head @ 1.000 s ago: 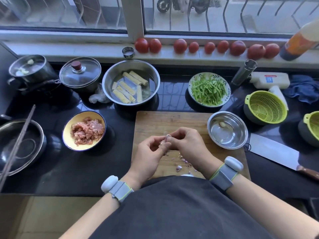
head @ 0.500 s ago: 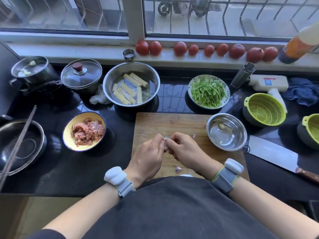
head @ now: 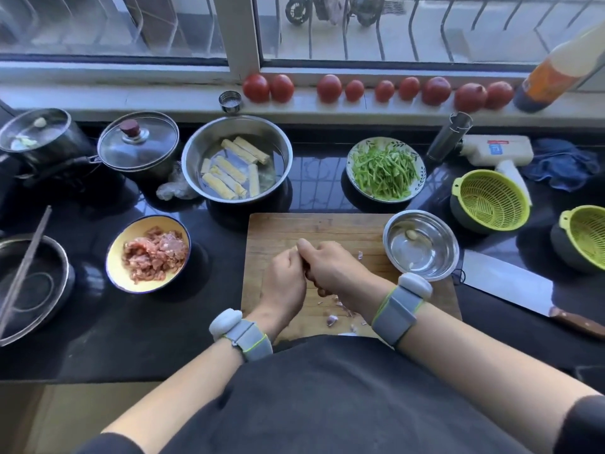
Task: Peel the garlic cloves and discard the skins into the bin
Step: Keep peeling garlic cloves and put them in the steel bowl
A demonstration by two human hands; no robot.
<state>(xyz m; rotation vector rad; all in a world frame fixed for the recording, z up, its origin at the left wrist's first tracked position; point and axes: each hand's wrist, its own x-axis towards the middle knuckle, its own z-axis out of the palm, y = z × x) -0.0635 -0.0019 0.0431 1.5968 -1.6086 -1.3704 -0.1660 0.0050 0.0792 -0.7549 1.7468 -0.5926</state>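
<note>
My left hand (head: 285,280) and my right hand (head: 334,270) are pressed together above the wooden cutting board (head: 281,231), fingers curled round a garlic clove that is almost wholly hidden between them. Purple-white garlic skins (head: 331,320) lie scattered on the board below my right wrist, and one more skin scrap (head: 360,254) lies to the right of my hands. A peeled clove (head: 412,234) lies in the small steel bowl (head: 449,257) at the board's right edge. No bin is in view.
A cleaver (head: 510,286) lies right of the board. Two green colanders (head: 490,198) stand further right. A yellow bowl of minced meat (head: 114,257), a steel bowl of tofu sticks (head: 284,149), a plate of green strips (head: 355,181) and a lidded pot (head: 137,145) surround the board.
My hands have closed tighter together and moved slightly away from me over the board. The clove seen between my fingertips earlier is now hidden. A skin scrap now lies right of my hands.
</note>
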